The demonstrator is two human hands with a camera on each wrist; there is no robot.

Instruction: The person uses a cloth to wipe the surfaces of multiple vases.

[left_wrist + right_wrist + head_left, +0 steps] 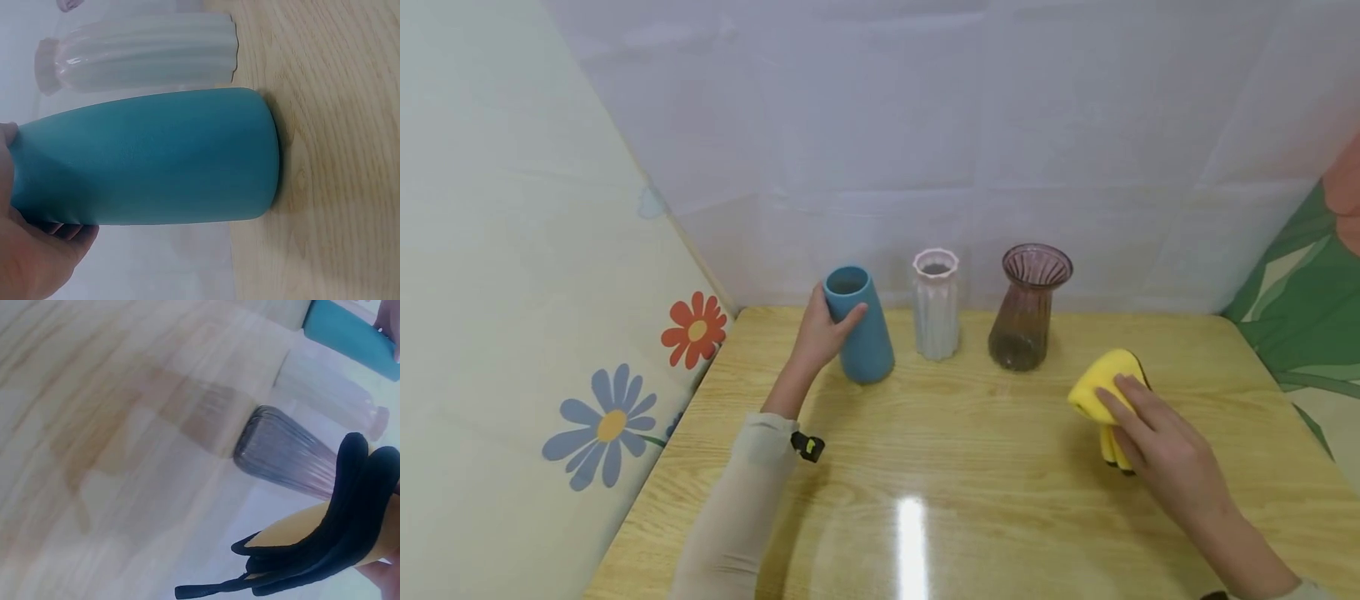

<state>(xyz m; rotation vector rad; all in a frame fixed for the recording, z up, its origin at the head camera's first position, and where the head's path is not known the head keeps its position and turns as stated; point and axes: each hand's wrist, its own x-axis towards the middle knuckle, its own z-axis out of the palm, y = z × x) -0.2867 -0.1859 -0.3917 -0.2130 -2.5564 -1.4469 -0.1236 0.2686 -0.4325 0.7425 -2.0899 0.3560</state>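
My left hand (826, 333) grips a blue vase (868, 346) near its rim, thumb on the near side. In the left wrist view the same vase (150, 159) fills the middle, its base close to or on the wood; I cannot tell which. To its right stands a pale ribbed vase (936, 321) with a scalloped rim. A purple glass vase (1022, 321) with a flared mouth stands farther right. My right hand (1176, 458) holds a folded yellow cloth (1105, 387) with dark edging. In the right wrist view, dark edges of the cloth (350, 519) partly cover the purple vase (281, 450).
All the vases are toward the back of the wooden table (1000, 467), before a white sheet-covered wall (880, 150). Flower-printed hangings flank both sides, with a blue flower (610, 427) on the left and green leaves (1315, 308) on the right.
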